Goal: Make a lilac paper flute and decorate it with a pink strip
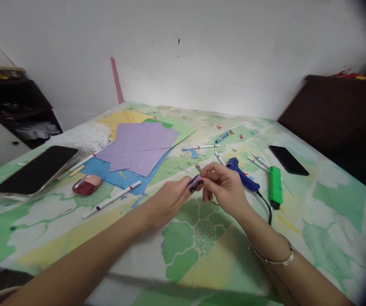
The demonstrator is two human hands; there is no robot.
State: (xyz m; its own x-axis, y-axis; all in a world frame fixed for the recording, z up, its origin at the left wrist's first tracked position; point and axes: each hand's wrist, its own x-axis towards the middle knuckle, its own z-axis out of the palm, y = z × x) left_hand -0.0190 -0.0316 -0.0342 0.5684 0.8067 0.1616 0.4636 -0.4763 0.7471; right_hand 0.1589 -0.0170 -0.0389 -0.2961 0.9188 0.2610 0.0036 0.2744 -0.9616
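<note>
Over the middle of the patterned tablecloth (202, 255), my left hand (176, 195) and my right hand (222, 185) meet at the fingertips. My left hand pinches a small purple piece (194, 180). The fingers of my right hand are curled against the same piece's right side; whether they grip it or something else is hidden. A thin pointed metal item sticks up beside my right fingertips, too small to make out. Just behind my right hand lies a blue glue gun (243, 175) with a black cord.
Purple sheets (144, 142), blue foam (106, 170), white strings (77, 138), a phone (38, 170) and a maroon case (87, 185) lie left. A marker (112, 199) is near my left forearm. Rightward are a green lighter (275, 185) and a black phone (288, 160). A wall rises behind.
</note>
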